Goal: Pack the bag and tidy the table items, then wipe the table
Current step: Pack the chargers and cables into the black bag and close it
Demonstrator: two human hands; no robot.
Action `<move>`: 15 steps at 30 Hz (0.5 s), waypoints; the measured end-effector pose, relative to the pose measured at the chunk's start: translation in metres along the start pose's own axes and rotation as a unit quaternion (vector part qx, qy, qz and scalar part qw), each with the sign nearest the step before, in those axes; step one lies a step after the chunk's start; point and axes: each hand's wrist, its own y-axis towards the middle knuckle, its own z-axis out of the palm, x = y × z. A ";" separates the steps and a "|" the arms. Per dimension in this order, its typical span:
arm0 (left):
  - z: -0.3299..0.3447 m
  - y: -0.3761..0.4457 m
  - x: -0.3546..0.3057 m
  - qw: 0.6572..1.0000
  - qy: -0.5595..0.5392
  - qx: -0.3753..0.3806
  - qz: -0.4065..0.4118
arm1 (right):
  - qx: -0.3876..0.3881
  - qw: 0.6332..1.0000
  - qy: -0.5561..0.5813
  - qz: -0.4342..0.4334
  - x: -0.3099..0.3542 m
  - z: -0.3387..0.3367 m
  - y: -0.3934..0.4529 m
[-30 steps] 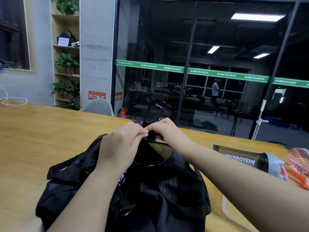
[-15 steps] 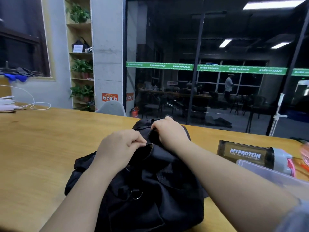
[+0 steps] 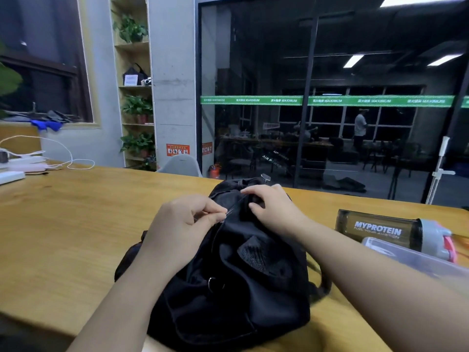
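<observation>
A black fabric bag (image 3: 236,283) lies on the wooden table (image 3: 71,224) right in front of me. My left hand (image 3: 181,224) pinches the zipper pull near the top of the bag. My right hand (image 3: 274,207) grips the bag's fabric at its far end, beside the zipper line. The zipper looks shut along the stretch nearest me; the part between my hands is hard to read. A dark shaker bottle (image 3: 385,231) with white lettering and a grey and pink lid lies on its side to the right of the bag.
A clear plastic box (image 3: 416,262) sits at the right, in front of the shaker bottle. White cables and a power strip (image 3: 22,163) lie at the table's far left. A grey chair back (image 3: 180,165) shows behind the table, with a glass wall beyond.
The bag's opening, gaping a second ago, has closed as my left hand drew the zipper pull toward me. My right hand stayed at the far end. The view has shifted to the left.
</observation>
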 end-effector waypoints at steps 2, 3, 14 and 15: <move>0.005 -0.001 0.000 1.000 0.002 -0.020 0.015 | 0.005 0.996 0.023 -0.085 0.014 -0.009 -0.012; 0.006 -0.001 0.001 0.999 0.006 -0.031 0.027 | 0.015 0.991 0.018 -0.129 0.021 -0.011 -0.017; 0.000 -0.010 -0.008 0.995 0.020 -0.076 0.065 | -0.022 0.993 -0.012 -0.112 0.037 0.003 -0.012; -0.004 -0.010 -0.010 0.994 0.018 -0.079 0.066 | -0.029 0.996 -0.005 -0.085 0.036 0.006 -0.009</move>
